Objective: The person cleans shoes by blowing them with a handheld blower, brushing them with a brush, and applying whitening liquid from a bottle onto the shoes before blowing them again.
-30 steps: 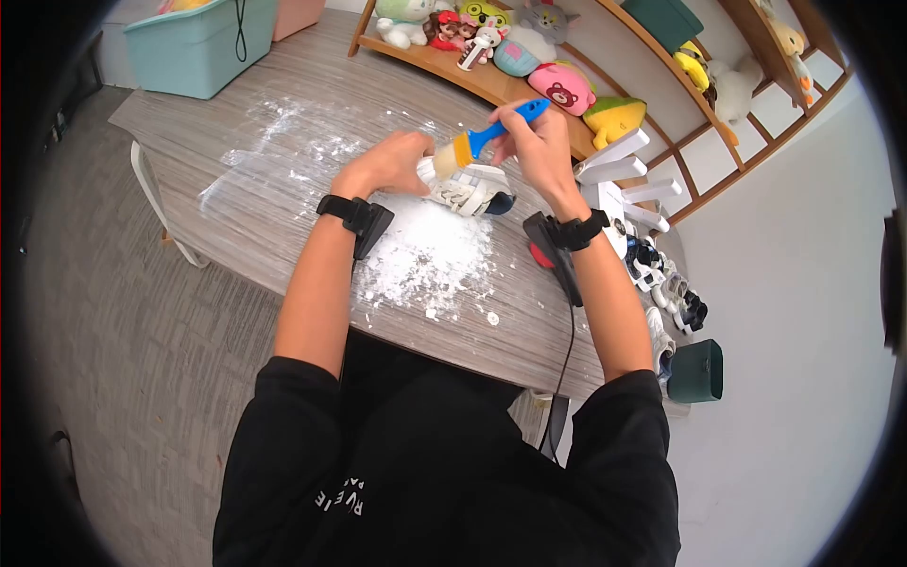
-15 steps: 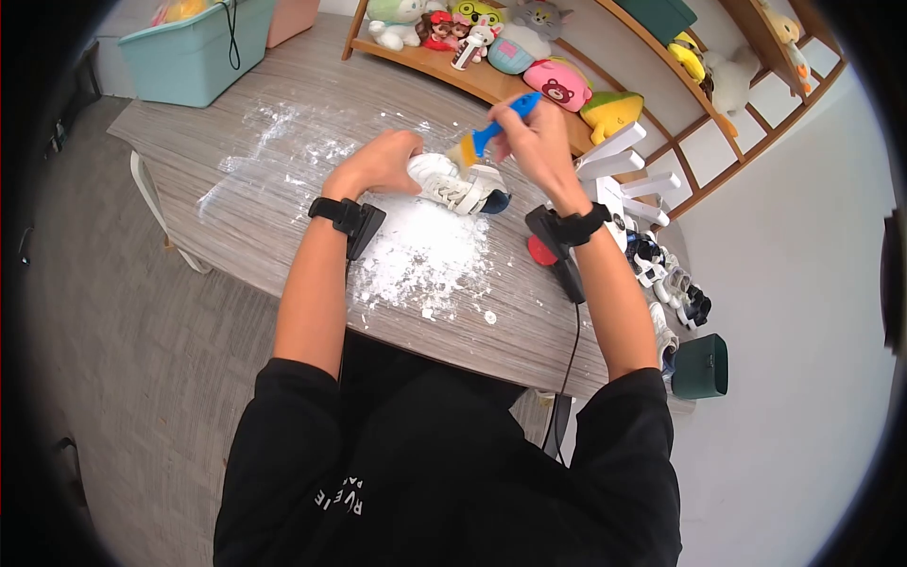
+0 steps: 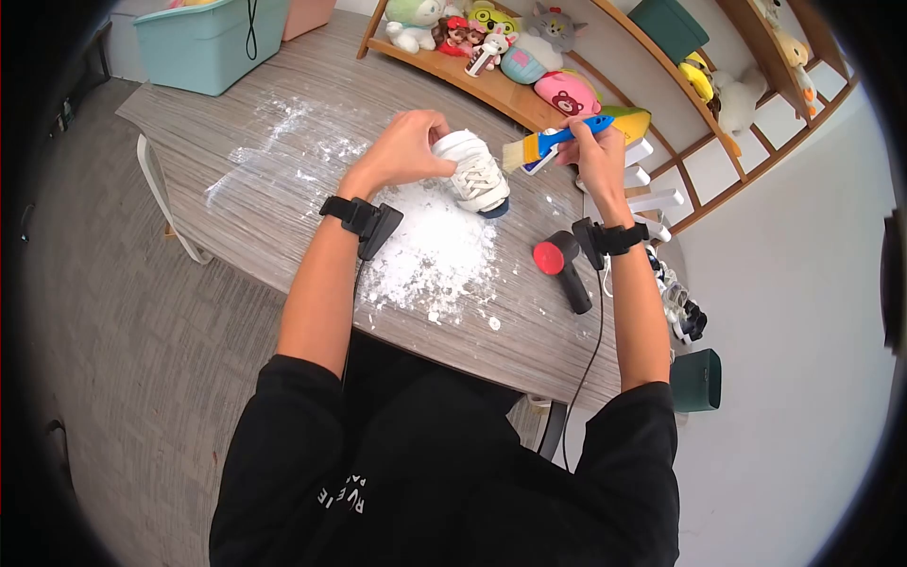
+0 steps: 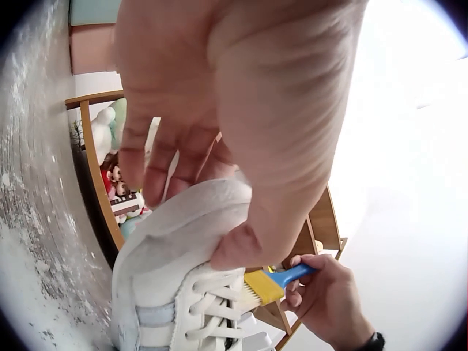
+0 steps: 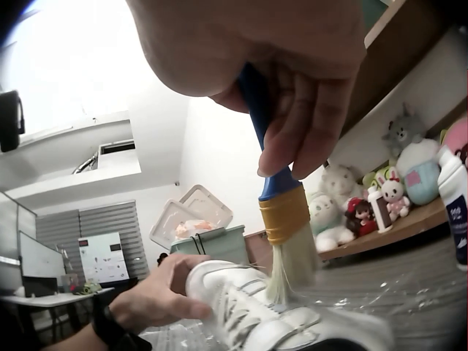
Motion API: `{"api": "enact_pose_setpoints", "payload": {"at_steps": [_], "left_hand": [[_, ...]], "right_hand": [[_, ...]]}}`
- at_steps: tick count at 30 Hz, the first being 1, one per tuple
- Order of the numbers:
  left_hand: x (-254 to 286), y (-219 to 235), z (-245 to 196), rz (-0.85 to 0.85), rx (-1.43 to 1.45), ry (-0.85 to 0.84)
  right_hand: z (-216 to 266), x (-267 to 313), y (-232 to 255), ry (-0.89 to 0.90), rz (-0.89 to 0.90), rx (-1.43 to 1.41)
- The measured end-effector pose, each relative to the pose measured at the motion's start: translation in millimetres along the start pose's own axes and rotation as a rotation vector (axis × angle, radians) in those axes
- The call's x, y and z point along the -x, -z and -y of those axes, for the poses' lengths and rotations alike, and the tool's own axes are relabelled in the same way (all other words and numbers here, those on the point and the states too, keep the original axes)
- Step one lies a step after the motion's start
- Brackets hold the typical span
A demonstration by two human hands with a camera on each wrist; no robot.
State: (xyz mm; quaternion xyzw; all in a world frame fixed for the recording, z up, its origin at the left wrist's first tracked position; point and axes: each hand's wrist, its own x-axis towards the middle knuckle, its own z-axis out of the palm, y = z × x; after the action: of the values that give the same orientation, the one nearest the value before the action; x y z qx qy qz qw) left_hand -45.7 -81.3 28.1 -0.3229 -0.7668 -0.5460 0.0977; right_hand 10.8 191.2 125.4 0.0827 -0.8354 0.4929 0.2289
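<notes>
Shoe (image 3: 472,175) sits above the white powder (image 3: 430,260), near the table's middle, its toe gripped by your left hand (image 3: 404,151). Your right hand (image 3: 597,161), apart on the right, pinches the brush (image 3: 557,142), bristles beside the shoe.

Office-like interior, the exact use of which cannot be determined. Office features include grey carpet-like flooring (image 3: 189,350), a long desk (image 5: 58,299), a white board with papers (image 5: 106,257) and slatted window blinds (image 5: 137,245). Wooden shelving (image 3: 491,88) with plush toys (image 3: 567,93), plastic tubs (image 3: 213,47) and a row of shoes (image 3: 676,300) suggest display or storage; a wood-grain table (image 3: 250,227) serves as the work surface.
</notes>
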Motion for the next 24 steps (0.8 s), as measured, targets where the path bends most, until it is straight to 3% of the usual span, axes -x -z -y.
{"api": "enact_pose_setpoints", "payload": {"at_steps": [4, 6, 13, 19, 24], "left_hand": [[-2, -14, -10, -0.163, 0.052, -0.055], [-3, -26, -7, -0.247, 0.089, -0.264], [-3, -39, -10, -0.377, 0.042, -0.382], [-3, -45, -9, -0.466, -0.010, -0.431], [-4, -50, -9, -0.423, -0.023, -0.359]], "right_hand": [[30, 3, -2, 0.018, 0.021, 0.025], [50, 3, -10, 0.147, 0.065, 0.018], [93, 5, -16, 0.297, 0.042, -0.112], [76, 2, -5, 0.213, 0.046, -0.105], [60, -3, 0, 0.209, -0.016, 0.031]]}}
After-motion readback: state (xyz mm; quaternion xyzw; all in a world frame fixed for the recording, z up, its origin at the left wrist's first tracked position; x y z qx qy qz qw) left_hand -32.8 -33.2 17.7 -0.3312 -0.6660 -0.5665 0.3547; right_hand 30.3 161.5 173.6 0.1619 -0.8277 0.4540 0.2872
